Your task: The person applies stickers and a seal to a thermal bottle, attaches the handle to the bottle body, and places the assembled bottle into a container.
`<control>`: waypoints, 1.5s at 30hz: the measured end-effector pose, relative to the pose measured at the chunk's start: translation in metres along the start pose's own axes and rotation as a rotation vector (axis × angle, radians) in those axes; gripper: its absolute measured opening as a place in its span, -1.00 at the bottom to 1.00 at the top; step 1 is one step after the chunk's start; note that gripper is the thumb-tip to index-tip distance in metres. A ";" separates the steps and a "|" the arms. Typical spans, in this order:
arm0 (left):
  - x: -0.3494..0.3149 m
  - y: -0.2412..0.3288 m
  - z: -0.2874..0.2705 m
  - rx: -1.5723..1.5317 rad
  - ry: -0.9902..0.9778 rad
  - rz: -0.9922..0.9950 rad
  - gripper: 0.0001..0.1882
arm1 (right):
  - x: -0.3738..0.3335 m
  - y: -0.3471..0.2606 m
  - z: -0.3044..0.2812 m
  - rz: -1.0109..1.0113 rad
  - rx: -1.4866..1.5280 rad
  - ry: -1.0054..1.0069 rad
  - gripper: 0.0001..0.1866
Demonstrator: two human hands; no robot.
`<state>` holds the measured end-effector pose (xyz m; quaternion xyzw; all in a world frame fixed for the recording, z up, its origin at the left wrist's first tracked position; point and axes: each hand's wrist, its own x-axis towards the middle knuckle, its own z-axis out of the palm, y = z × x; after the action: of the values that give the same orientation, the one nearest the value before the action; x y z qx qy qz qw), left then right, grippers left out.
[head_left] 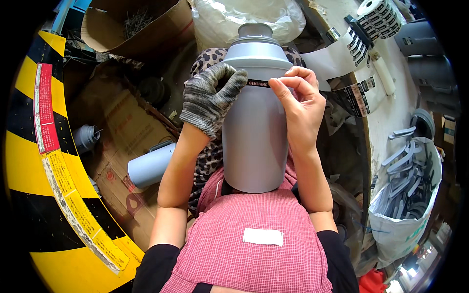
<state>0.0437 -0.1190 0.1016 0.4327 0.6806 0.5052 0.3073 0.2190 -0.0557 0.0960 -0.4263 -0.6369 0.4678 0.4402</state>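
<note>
While the grey jug body [255, 141] rested at the person's lap, its base lay against the pink checked apron [254, 215] and its open neck pointed away, so its long axis ran straight out from the wearer. Across that axis, just below the flared shoulder, a short black label strip [258, 83] stretched between the two hands, close to level and tipped slightly down toward its right end.

The left hand [207, 100], in a grey striped knit glove, had its thumb and fingers pinched together at the strip's left end; the bare right hand [300, 105] nipped the other end between thumb and forefinger. Neither hand was nearer, as the strip lay directly between their fingertips. It could not be told whether its back touched the jug's wall or hung slightly off it.

On the desk [391, 115] to the right were a roll of labels [378, 17] and, farther toward the wearer, a white sack [400, 244] of loose grey handles [403, 183]. Another jug [149, 166], with its handle fitted, lay left of the left forearm over flattened cardboard [117, 129].
</note>
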 end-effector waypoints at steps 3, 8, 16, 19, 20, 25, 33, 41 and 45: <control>0.002 0.001 -0.001 0.107 -0.011 -0.015 -0.72 | 0.005 0.002 0.000 -0.071 -0.051 -0.004 -0.83; -0.001 0.006 0.001 0.205 0.010 0.086 -0.77 | 0.007 -0.004 -0.002 -0.047 -0.078 0.008 -0.81; -0.006 0.007 -0.001 0.290 0.010 0.053 -0.69 | 0.004 -0.009 -0.002 -0.089 -0.097 -0.006 -0.83; -0.002 0.005 0.000 0.356 0.046 0.095 -0.70 | 0.006 -0.011 0.001 -0.146 -0.193 0.006 -0.84; -0.001 0.004 0.001 0.424 0.071 0.132 -0.71 | 0.008 -0.012 0.002 -0.177 -0.240 0.005 -0.84; 0.009 -0.005 0.005 0.484 0.016 0.117 -0.71 | 0.013 -0.007 0.002 -0.244 -0.324 0.009 -0.84; 0.022 -0.100 -0.020 0.448 0.106 0.143 -0.65 | 0.004 0.060 -0.052 -0.167 -0.152 0.036 -0.95; 0.011 -0.041 0.021 -0.025 0.005 0.349 -0.13 | -0.211 0.117 -0.188 0.029 -0.463 0.157 -0.95; 0.012 -0.077 -0.006 -0.144 -0.026 0.402 -0.39 | -0.401 0.204 -0.239 0.373 -0.828 0.290 -0.79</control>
<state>0.0117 -0.1199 0.0298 0.5434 0.5386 0.5979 0.2392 0.5749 -0.3457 -0.1250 -0.7338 -0.6144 0.1813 0.2260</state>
